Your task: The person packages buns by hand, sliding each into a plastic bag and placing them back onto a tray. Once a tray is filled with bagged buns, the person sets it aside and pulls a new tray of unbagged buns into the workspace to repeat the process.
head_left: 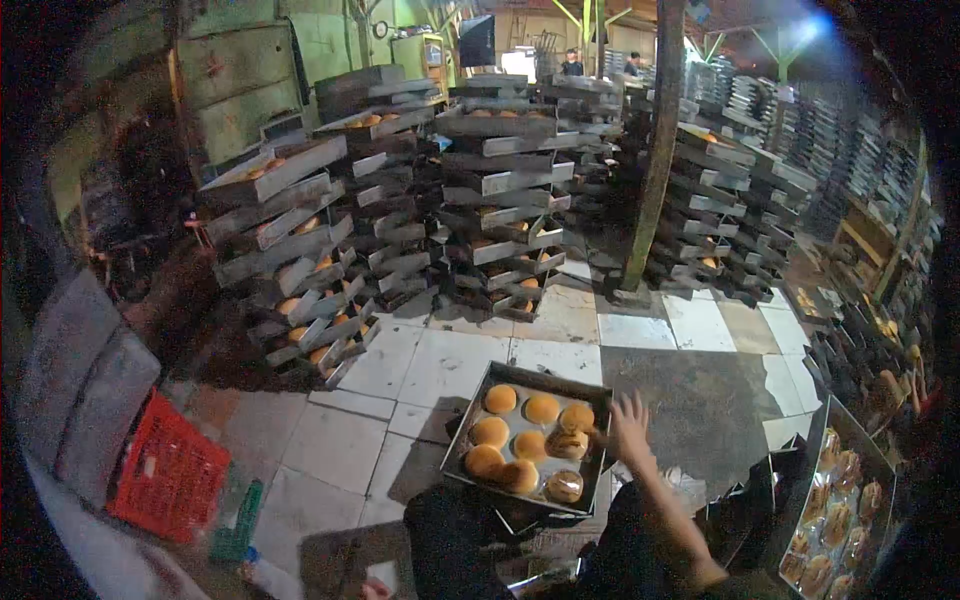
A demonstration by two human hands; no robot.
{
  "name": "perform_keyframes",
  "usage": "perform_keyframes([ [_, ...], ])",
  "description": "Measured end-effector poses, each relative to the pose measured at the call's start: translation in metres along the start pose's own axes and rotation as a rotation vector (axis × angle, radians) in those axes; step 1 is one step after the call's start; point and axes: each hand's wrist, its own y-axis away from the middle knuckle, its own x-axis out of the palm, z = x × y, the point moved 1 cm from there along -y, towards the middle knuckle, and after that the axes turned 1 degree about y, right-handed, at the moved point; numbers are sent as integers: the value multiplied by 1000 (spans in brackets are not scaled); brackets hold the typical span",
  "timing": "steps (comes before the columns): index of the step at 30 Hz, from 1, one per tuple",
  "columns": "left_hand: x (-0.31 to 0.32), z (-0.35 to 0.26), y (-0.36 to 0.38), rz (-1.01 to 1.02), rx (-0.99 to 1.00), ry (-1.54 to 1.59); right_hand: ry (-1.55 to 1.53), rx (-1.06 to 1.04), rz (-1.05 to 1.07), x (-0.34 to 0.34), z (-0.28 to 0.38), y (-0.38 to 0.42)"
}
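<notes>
A square dark metal tray (480, 395) of round golden buns (529, 446) sits low in front of me. Along its right side, two buns look darker and shiny, as if in clear wrap, one of them a wrapped bun (565, 486) at the near corner. My right hand (630, 428) is over the tray's right edge, fingers spread and a bit blurred, with nothing visible in it. At the bottom edge of the view only a bit of my left hand (376, 590) shows, beside something pale; its fingers are mostly cut off.
To my right stands another tray (872, 445) with several wrapped buns. A red plastic crate (170, 470) and a green plastic piece (237, 520) lie on the left. Tall stacks of trays (500, 185) and a wooden post (655, 150) rise ahead. Two people are far back.
</notes>
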Motion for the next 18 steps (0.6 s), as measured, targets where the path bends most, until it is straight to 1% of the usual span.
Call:
perform_keyframes([
  [1, -27, 27, -23, 124, 46, -36, -416, 320, 292, 9, 3, 28],
  [2, -36, 42, -32, 248, 88, -73, -890, 328, 584, 15, 7, 63],
  [3, 0, 37, -17, 306, 50, -195, -985, 369, 742, -37, 43, 82],
  [4, 39, 35, 1, 367, 14, -314, -809, 13, 712, -4, 62, 138],
  [5, 50, 54, -7, 632, 168, -699, -613, -333, 660, 36, 77, 196],
  [6, 68, 83, -6, 772, 290, -766, -827, -297, 932, 46, 84, 214],
  [7, 78, 111, -12, 1007, 228, -762, -1046, -255, 1204, 54, 93, 229],
  [8, 93, 111, -3, 1057, 435, -1091, -1048, -254, 1194, 73, 95, 242],
  [9, 93, 126, -1, 1065, 445, -1086, -1182, 243, 1166, 101, 87, 251],
  [10, 87, 152, -7, 1150, 389, -1256, -1279, 743, 1084, 117, 77, 254],
  [11, 83, 174, -15, 1228, 335, -1425, -1277, 733, 1061, 116, 69, 251],
  [12, 79, 188, -20, 1232, 354, -1415, -1163, 323, 951, 109, 62, 250],
  [13, 75, 202, -25, 1271, 351, -1505, -1017, -73, 825, 103, 57, 247],
  [14, 76, 202, -28, 1300, 347, -1605, -853, -453, 680, 101, 60, 243],
  [15, 74, 200, -31, 1289, 352, -1611, -860, -460, 674, 101, 70, 242],
  [17, 61, 192, -28, 1384, 306, -1491, -1235, 594, 1221, 103, 98, 258],
  [18, 62, 176, -15, 1329, 385, -1485, -1212, 581, 1186, 93, 103, 258],
])
